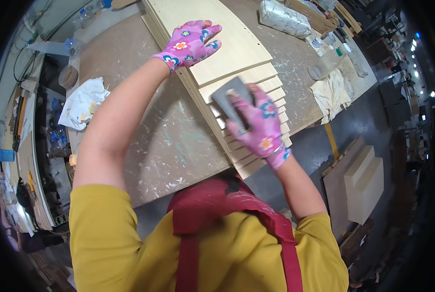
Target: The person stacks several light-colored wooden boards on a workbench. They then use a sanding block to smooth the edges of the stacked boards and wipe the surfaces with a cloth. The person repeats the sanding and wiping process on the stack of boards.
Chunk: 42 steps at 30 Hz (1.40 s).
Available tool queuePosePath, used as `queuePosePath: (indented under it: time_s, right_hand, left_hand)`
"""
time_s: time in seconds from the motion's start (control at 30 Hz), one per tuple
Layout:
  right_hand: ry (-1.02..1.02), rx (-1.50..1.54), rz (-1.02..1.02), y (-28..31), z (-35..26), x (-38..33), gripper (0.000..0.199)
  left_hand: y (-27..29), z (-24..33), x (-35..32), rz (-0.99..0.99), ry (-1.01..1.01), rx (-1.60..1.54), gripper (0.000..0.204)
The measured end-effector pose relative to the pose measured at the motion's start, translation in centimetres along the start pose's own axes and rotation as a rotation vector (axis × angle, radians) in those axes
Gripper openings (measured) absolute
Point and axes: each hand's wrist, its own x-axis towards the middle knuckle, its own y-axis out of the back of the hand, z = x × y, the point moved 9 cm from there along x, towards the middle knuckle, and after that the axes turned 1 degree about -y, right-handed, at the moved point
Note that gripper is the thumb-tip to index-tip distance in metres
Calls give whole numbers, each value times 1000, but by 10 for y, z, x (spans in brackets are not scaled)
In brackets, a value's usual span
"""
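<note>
A stack of pale wooden boards [237, 46] lies at a slant on the workbench, its near ends stepped like stairs. My left hand [190, 45], in a pink flowered glove, rests flat on the left side of the top board with its fingers spread. In a matching glove, my right hand [262, 120] grips a grey sanding block [222, 99]. The block lies against the stepped near ends, below the top board's edge. My right palm and fingers hide part of the block and some of the steps.
The paint-specked workbench [149, 141] carries a crumpled white cloth [83, 103] at left. On its right side are a foil-like wrapped bundle [284, 18], a cloudy plastic bottle [327, 63] and a stained cloth [331, 95]. Pale panels [363, 187] stand on the floor at right.
</note>
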Motion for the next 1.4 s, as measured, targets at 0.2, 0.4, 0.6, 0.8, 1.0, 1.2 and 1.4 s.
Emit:
queuePosePath:
  time_s: [0.2, 0.4, 0.6, 0.8, 1.0, 1.2, 1.4]
  right_hand:
    - [-350, -144, 230, 49, 130, 1, 56]
    - [22, -83, 160, -13, 30, 49, 64]
    - [-371, -65, 238, 50, 116, 31, 56]
    - [-263, -143, 193, 12, 93, -8, 60]
    - [-230, -57, 75, 34, 52, -21, 63]
    - [-416, -92, 106, 33, 100, -30, 61]
    - [-300, -74, 68, 20, 82, -40, 61]
  left_hand:
    - [-9, -5, 2, 15, 8, -26, 55]
    - [-9, -5, 6, 3, -82, 82, 55]
    - [-16, -2, 6, 5, -41, 76, 54]
    - [-15, 0, 7, 7, -64, 85, 55]
    - [-21, -5, -2, 6, -60, 95, 54]
    - [-13, -4, 8, 49, -83, 105, 56]
    - [-12, 1, 7, -15, -70, 84, 55]
